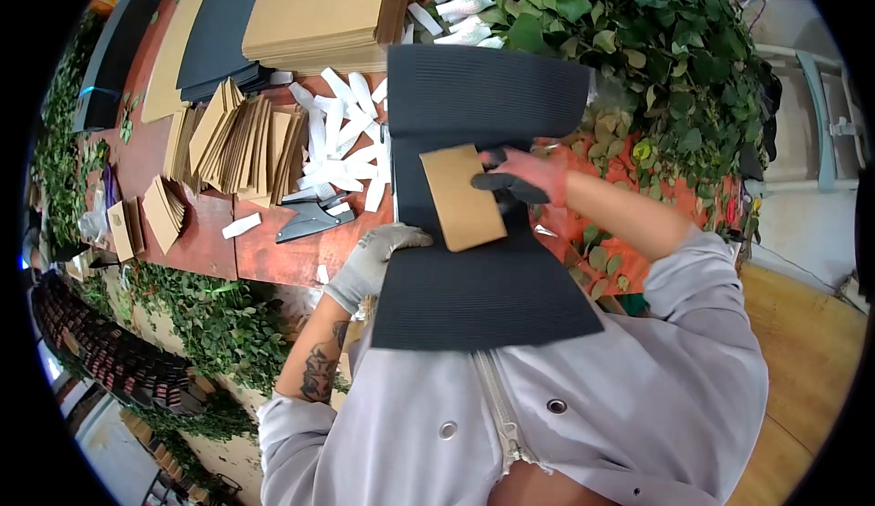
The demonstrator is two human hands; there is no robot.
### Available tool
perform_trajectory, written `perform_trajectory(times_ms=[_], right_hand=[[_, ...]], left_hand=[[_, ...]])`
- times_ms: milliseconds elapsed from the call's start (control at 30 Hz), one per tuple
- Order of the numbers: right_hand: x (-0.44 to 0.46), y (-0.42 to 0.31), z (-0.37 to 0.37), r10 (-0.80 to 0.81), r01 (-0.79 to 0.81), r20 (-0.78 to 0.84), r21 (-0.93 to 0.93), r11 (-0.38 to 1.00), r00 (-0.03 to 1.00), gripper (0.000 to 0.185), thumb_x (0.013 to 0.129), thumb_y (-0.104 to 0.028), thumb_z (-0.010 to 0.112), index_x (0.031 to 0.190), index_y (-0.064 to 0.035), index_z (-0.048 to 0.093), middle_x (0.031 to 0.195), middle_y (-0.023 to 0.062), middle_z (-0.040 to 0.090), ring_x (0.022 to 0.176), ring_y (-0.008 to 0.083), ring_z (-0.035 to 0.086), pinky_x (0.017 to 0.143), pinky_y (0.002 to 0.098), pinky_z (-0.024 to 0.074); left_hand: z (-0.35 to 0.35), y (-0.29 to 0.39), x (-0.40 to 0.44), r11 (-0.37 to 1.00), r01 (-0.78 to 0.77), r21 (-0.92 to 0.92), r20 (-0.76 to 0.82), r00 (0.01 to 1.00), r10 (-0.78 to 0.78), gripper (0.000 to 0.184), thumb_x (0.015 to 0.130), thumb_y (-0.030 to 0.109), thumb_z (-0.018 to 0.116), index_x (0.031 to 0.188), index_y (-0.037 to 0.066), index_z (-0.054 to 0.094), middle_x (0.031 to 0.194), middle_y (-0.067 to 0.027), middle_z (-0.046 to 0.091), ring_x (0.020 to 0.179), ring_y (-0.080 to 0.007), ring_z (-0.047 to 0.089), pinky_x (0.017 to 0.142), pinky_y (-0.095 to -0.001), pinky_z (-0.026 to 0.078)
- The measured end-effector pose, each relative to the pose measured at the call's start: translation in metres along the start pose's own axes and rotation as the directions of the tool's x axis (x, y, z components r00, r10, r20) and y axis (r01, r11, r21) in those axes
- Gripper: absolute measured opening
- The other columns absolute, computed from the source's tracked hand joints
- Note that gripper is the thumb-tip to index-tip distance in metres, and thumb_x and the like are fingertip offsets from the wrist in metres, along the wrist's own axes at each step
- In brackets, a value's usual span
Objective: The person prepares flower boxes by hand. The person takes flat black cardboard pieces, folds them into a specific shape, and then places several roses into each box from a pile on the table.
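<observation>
A long sheet of black corrugated cardboard (488,301) lies in front of my body, its far part bent up. My left hand (378,260), in a grey glove, rests at the sheet's left edge; its fingertips reach onto the sheet and it is not clear whether they grip it. A small folded brown cardboard piece (463,201) is over the middle of the sheet, tilted. My right hand (521,176), in a red and dark glove, has its fingers closed on the right edge of this brown piece.
A black stapler (314,219) lies left of the sheet, beside white foam sleeves (342,132). Folded brown pieces (241,146) stand further left. Behind are a brown cardboard stack (319,5) and black sheets (223,27). Leafy stems (674,68) fill the back right.
</observation>
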State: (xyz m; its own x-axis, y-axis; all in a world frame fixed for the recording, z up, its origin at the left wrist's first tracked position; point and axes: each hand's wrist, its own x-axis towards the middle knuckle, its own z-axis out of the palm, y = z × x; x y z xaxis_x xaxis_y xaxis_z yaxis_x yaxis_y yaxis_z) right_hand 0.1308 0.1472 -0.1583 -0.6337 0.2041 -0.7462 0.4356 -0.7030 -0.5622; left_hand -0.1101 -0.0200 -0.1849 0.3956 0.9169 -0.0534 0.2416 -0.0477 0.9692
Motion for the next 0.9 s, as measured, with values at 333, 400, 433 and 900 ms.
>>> perform_trajectory(times_ms=[333,400,433,900], right_hand=[[0.017,-0.009,0.027,-0.121,-0.137,-0.357,-0.618,0.774,0.926,0.030,0.078,-0.021,0.056,0.095,0.0042,0.059,0.075,0.0124,0.064,0.069,0.0195,0.065,0.062,0.0310,0.0532],[0.029,-0.001,0.030,-0.196,-0.088,-0.371,-0.625,0.775,0.908,0.029,0.079,-0.020,0.055,0.093,0.0045,0.060,0.070,0.0111,0.064,0.061,0.0188,0.064,0.056,0.0301,0.0527],[0.034,0.002,0.031,-0.267,-0.041,-0.380,-0.635,0.771,0.885,0.027,0.079,-0.020,0.054,0.090,0.0048,0.060,0.065,0.0098,0.064,0.053,0.0181,0.063,0.050,0.0292,0.0522],[-0.064,-0.040,0.066,-0.366,0.119,0.091,-0.991,0.055,0.926,0.032,0.076,-0.030,0.053,0.095,-0.0074,0.066,0.102,0.0162,0.063,0.095,0.0282,0.061,0.081,0.0361,0.0488]], left_hand=[[-0.008,0.001,0.000,0.812,0.006,0.584,-0.026,1.000,0.011,0.030,0.076,0.022,0.054,0.101,0.008,0.063,0.099,-0.0096,0.064,0.099,-0.0263,0.057,0.094,-0.0361,0.038],[-0.012,0.001,-0.001,0.833,0.036,0.552,-0.020,0.999,-0.030,0.028,0.077,0.017,0.054,0.102,0.009,0.063,0.099,-0.0103,0.064,0.099,-0.0265,0.057,0.091,-0.0367,0.040],[-0.017,-0.002,-0.002,0.832,0.024,0.554,-0.007,1.000,-0.024,0.028,0.077,0.017,0.054,0.102,0.009,0.063,0.099,-0.0103,0.064,0.099,-0.0265,0.057,0.091,-0.0367,0.040],[-0.029,-0.003,0.069,0.479,-0.159,0.864,0.240,0.964,-0.113,0.073,0.068,0.049,0.068,0.130,0.022,0.043,0.142,-0.0162,0.029,0.133,-0.0329,0.024,0.109,-0.0456,0.015]])
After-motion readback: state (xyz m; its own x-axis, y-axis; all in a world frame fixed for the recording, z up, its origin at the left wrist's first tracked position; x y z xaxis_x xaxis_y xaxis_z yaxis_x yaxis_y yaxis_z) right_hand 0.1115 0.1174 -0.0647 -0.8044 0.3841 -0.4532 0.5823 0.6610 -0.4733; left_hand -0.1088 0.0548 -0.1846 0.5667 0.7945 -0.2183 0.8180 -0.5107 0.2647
